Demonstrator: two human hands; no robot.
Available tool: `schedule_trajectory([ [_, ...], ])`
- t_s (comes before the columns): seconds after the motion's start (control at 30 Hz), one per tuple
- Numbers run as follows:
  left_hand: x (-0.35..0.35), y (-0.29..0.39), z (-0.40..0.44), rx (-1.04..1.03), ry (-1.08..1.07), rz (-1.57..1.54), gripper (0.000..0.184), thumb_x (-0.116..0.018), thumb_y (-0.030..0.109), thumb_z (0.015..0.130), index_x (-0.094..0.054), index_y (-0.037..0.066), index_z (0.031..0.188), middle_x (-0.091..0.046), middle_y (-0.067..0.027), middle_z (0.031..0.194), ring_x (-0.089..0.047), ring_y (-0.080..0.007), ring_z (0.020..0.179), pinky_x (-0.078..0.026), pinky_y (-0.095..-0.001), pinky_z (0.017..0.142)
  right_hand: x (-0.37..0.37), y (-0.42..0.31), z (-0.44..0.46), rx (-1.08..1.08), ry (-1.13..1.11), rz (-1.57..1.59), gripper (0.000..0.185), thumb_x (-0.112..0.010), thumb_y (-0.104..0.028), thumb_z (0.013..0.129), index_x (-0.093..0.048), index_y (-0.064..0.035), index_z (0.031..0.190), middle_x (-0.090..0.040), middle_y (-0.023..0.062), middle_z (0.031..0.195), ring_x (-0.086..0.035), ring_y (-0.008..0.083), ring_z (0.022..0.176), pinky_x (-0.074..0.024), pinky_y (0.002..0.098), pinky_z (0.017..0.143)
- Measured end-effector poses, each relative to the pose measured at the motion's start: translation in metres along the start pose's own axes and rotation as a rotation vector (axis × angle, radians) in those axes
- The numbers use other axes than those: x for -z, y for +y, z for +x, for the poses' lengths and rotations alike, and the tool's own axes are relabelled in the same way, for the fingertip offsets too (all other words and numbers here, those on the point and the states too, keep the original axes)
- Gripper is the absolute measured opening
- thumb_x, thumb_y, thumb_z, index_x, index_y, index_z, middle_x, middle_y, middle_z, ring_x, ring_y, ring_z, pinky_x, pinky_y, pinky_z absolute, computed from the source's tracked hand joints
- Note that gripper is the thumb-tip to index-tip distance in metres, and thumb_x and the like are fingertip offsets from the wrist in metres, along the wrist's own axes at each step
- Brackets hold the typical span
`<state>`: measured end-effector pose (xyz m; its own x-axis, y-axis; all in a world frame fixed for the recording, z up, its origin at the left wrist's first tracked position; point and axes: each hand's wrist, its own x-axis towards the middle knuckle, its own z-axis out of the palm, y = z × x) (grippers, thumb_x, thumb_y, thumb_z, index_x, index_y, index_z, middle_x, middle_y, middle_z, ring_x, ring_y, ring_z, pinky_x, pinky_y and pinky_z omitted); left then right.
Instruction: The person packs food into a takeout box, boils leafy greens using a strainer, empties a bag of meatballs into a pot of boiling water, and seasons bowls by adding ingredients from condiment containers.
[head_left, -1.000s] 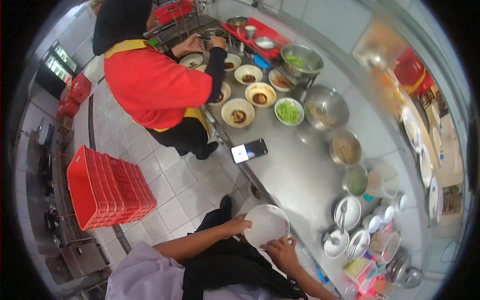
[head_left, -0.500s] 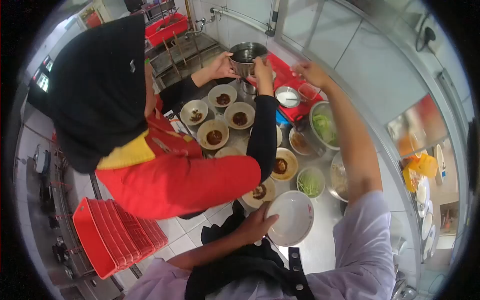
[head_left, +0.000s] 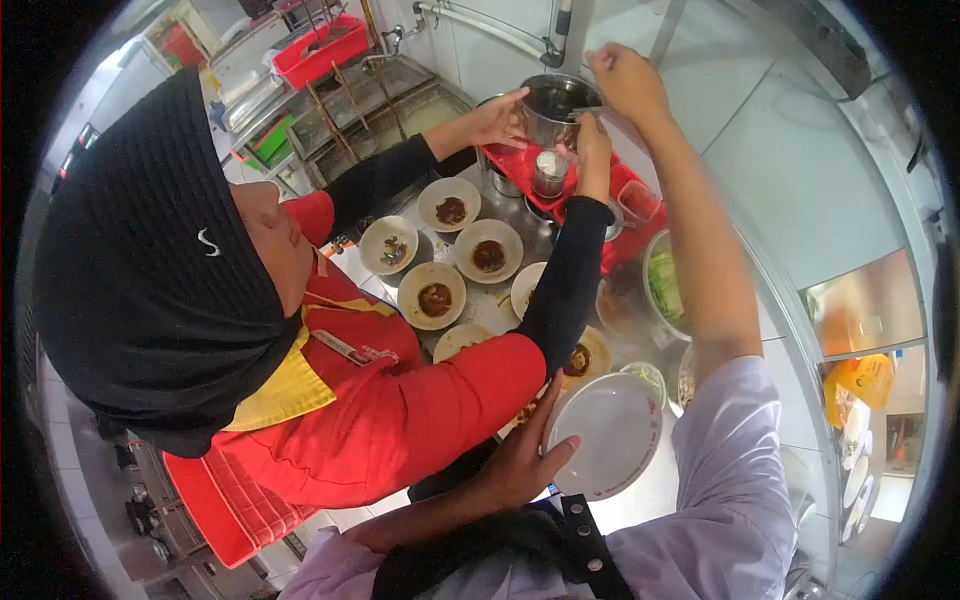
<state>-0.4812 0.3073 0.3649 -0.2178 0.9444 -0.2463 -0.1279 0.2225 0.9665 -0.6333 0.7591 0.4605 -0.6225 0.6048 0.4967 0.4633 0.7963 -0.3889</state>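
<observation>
My left hand (head_left: 530,450) grips the rim of a white bowl (head_left: 605,435) with red lettering, its fingers along the side and its thumb over the edge. The bowl is tilted, and no food shows inside it. My right hand (head_left: 630,85) is raised near the wall with its fingers curled in. I cannot make out anything in it. Beside it, to the left, stands a steel pot (head_left: 552,128) of dark contents, with a co-worker's two hands at it. A small steel cup (head_left: 550,178) of white stuff is on the red tray (head_left: 590,180) below.
Several bowls with dark sauce (head_left: 488,252) cover the steel table. To the right are a bowl of green leaves (head_left: 662,285) and a bowl of shredded greens (head_left: 645,378). The co-worker in a red shirt (head_left: 400,430) leans in from the left, one arm across the table.
My right hand has risen from over the red tray to beside the pot, its fingers curling in. My left hand still holds the bowl. The view has shifted, and the co-worker's head is turned differently.
</observation>
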Motion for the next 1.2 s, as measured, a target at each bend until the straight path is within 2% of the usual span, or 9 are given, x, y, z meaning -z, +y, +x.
schedule_trajectory([
  [0.2,-0.011,0.003,0.014,-0.002,-0.022,-0.062,0.095,-0.056,0.017,0.103,0.017,0.003,0.163,-0.017,-0.0338,0.165,-0.035,-0.0337,0.149,-0.028,-0.0414,0.121,-0.041,0.023,0.035,0.2,-0.104,-0.06,0.035,-0.056,-0.037,0.098,-0.072,-0.008,0.106,-0.074,0.02,0.104,-0.07,0.0423,0.1,-0.055,0.0522,0.09],
  [0.37,-0.013,0.01,0.029,0.049,0.035,-0.181,0.092,-0.053,0.016,0.105,0.018,0.003,0.162,-0.022,-0.0276,0.165,-0.039,-0.0281,0.145,-0.032,-0.0387,0.118,-0.063,0.016,0.05,0.362,-0.147,-0.184,0.022,-0.062,-0.026,0.092,-0.073,-0.01,0.102,-0.073,0.0194,0.099,-0.07,0.0404,0.096,-0.054,0.0507,0.085],
  [0.57,-0.01,0.006,0.047,0.113,0.043,-0.326,0.093,-0.056,0.016,0.105,0.016,0.001,0.162,-0.03,-0.024,0.16,-0.041,-0.0258,0.142,-0.034,-0.0368,0.118,-0.104,-0.019,0.061,0.435,-0.476,-0.619,0.022,-0.068,-0.022,0.091,-0.077,-0.0128,0.109,-0.076,0.0092,0.114,-0.068,0.0305,0.116,-0.039,0.0574,0.107],
  [0.67,-0.013,0.001,0.042,0.1,0.069,-0.234,0.093,-0.058,0.015,0.104,0.013,0.002,0.163,-0.025,-0.0249,0.164,-0.036,-0.0275,0.147,-0.031,-0.038,0.121,-0.156,-0.009,0.076,0.477,-0.545,-0.636,0.02,-0.067,-0.02,0.087,-0.078,-0.0125,0.102,-0.077,0.0071,0.112,-0.071,0.0287,0.11,-0.0392,0.0579,0.107],
  [0.87,0.0,-0.035,0.041,0.009,0.086,-0.048,0.094,-0.059,0.012,0.102,0.011,0.006,0.165,-0.021,-0.0224,0.165,-0.034,-0.0292,0.148,-0.03,-0.0411,0.122,-0.228,0.019,0.084,0.253,-0.428,-0.671,0.025,-0.062,-0.026,0.092,-0.08,-0.0172,0.107,-0.077,0.005,0.116,-0.067,0.026,0.118,-0.0301,0.0548,0.112],
  [0.9,0.0,-0.033,0.041,0.015,0.113,-0.097,0.089,-0.06,0.015,0.102,0.002,0.004,0.165,-0.029,-0.022,0.162,-0.037,-0.0292,0.147,-0.031,-0.0422,0.121,-0.239,0.025,0.086,0.22,-0.413,-0.702,0.026,-0.061,-0.027,0.093,-0.08,-0.018,0.108,-0.077,0.0044,0.117,-0.067,0.0256,0.118,-0.0295,0.0538,0.112],
  [0.97,0.007,-0.021,0.04,0.1,0.095,-0.094,0.087,-0.061,0.015,0.102,-0.002,0.001,0.164,-0.025,-0.0232,0.164,-0.032,-0.0293,0.15,-0.026,-0.0419,0.123,-0.256,0.036,0.086,0.205,-0.414,-0.791,0.028,-0.058,-0.029,0.096,-0.08,-0.0195,0.11,-0.077,0.0036,0.118,-0.068,0.0253,0.118,-0.0278,0.052,0.112],
  [1.07,0.011,-0.022,0.042,0.091,0.11,-0.109,0.083,-0.061,0.016,0.103,-0.007,-0.001,0.163,-0.027,-0.0227,0.163,-0.03,-0.0288,0.152,-0.024,-0.0416,0.124,-0.232,0.023,0.079,0.22,-0.454,-0.743,0.03,-0.055,-0.03,0.099,-0.08,-0.0209,0.111,-0.076,0.0037,0.119,-0.068,0.0249,0.118,-0.0228,0.0492,0.113],
  [1.2,0.014,-0.016,0.05,-0.008,0.109,-0.119,0.082,-0.061,0.017,0.103,-0.009,0.0,0.163,-0.03,-0.0219,0.162,-0.031,-0.0281,0.151,-0.024,-0.0418,0.124,-0.21,0.017,0.084,0.246,-0.417,-0.674,0.025,-0.061,-0.023,0.095,-0.08,-0.0166,0.111,-0.076,0.01,0.118,-0.071,0.0283,0.113,-0.0434,0.0477,0.102],
])
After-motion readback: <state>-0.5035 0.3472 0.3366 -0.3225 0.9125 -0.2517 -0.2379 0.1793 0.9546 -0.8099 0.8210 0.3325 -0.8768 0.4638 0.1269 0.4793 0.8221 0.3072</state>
